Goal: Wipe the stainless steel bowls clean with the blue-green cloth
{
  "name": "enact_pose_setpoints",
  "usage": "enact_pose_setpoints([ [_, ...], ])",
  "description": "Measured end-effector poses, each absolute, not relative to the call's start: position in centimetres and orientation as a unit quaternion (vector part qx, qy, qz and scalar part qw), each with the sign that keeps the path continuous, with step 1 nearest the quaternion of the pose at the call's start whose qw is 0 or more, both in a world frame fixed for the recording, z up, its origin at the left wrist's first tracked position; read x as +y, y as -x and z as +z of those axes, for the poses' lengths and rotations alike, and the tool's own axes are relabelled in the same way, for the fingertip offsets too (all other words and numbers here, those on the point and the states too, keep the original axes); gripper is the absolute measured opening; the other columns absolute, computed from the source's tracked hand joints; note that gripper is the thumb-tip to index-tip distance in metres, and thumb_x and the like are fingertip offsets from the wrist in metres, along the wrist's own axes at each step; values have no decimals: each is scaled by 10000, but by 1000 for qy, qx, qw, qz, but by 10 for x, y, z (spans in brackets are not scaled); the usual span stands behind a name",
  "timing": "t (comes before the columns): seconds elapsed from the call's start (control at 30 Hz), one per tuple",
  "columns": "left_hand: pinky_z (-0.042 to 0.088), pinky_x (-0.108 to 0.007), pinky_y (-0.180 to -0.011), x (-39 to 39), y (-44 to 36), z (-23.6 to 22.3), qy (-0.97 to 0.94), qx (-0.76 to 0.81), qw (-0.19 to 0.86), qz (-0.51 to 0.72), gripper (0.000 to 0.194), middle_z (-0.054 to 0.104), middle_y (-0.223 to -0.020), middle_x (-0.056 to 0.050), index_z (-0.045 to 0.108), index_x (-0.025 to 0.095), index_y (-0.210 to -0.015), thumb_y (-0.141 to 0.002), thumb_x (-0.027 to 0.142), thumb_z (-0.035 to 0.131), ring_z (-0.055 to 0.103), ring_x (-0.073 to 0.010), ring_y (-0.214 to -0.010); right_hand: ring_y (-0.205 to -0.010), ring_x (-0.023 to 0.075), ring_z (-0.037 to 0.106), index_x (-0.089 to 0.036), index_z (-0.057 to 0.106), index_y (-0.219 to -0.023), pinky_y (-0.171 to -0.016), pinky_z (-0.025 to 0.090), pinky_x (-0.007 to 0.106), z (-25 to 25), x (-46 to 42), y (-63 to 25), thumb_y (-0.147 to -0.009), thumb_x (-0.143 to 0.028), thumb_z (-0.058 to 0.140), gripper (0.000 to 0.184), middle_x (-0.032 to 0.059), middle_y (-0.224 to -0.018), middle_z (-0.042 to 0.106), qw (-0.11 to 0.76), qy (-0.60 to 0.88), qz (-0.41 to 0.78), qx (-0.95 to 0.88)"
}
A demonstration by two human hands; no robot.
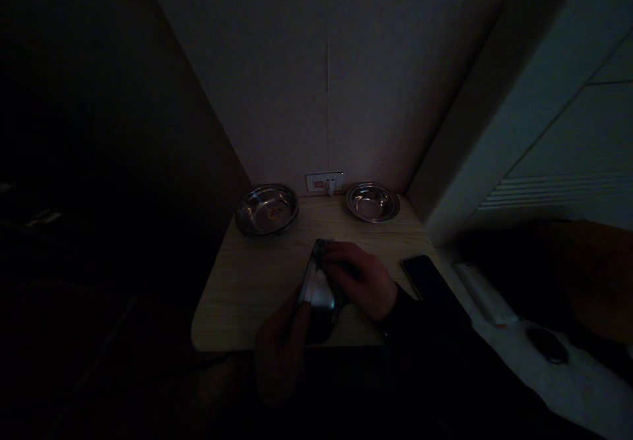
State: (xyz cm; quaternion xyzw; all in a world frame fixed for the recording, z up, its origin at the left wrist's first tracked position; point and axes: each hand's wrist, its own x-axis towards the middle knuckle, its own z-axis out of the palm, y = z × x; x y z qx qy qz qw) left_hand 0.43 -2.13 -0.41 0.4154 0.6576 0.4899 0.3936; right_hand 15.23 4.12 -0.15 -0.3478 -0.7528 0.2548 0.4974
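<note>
A dark object with a shiny, silvery top face (318,289) is tilted over the front part of the small table. It could be a box or a case; the dim light hides its exact kind. My left hand (284,344) grips its lower left edge, thumb on the near side. At the far end, my right hand (363,278) has its fingers bent and pressed on the object's upper part. Something small and dark, perhaps cloth, shows at those fingertips, but I cannot make it out.
A wide steel bowl (268,210) stands at the table's back left, and a smaller steel bowl (372,202) at the back right. Between them a wall socket (324,182) holds a plug. A phone (432,282) lies by the right edge of the wooden table (237,295).
</note>
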Motion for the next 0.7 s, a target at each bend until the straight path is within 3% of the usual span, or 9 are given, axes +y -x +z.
enact_pose_setpoints([
  [0.1, 543, -314, -779, -21, -4, -6, -422, 660, 394, 481, 482, 729, -964, -86, 717, 134, -1008, -687, 483, 633, 670, -272, -919, -1087, 216, 575, -199, 667, -926, -923, 469, 389, -5, 42, -151, -821, -140, 582, 148, 87, -1065, 681, 491, 318, 269, -765],
  [0.2, 544, -312, -780, -21, -3, -9, -430, 661, 391, 475, 487, 726, -975, -93, 712, 131, -1022, -707, 489, 610, 671, -275, -923, -926, 192, 644, -202, 670, -887, -830, 516, 354, -8, 42, -149, -822, -133, 572, 137, 83, -983, 696, 511, 363, 286, -725],
  [0.33, 540, -318, -801, -22, -2, -13, -440, 652, 391, 477, 493, 714, -1019, -88, 696, 140, -1060, -729, 489, 589, 662, -274, -956, -1081, 213, 577, -221, 664, -919, -933, 456, 396, -11, 43, -147, -816, -150, 590, 146, 73, -1082, 666, 496, 319, 284, -756],
  [0.43, 543, -318, -792, -22, -2, -15, -427, 663, 391, 475, 510, 720, -993, -98, 704, 124, -1039, -722, 506, 585, 668, -274, -936, -941, 198, 629, -214, 665, -869, -845, 498, 369, -10, 41, -145, -818, -157, 579, 116, 73, -970, 683, 511, 363, 289, -724],
  [0.57, 539, -315, -796, -23, -1, -17, -422, 654, 403, 482, 508, 713, -1024, -92, 690, 133, -1068, -736, 502, 583, 664, -265, -945, -1071, 207, 562, -216, 666, -893, -902, 465, 376, -7, 37, -143, -814, -146, 578, 137, 76, -1057, 650, 498, 329, 281, -751],
  [0.7, 522, -306, -832, -24, 1, -19, -412, 665, 388, 488, 513, 712, -1032, -82, 697, 135, -1055, -726, 514, 589, 654, -257, -971, -949, 187, 608, -211, 664, -864, -849, 494, 353, -5, 36, -141, -821, -142, 561, 131, 69, -960, 665, 520, 364, 284, -718],
])
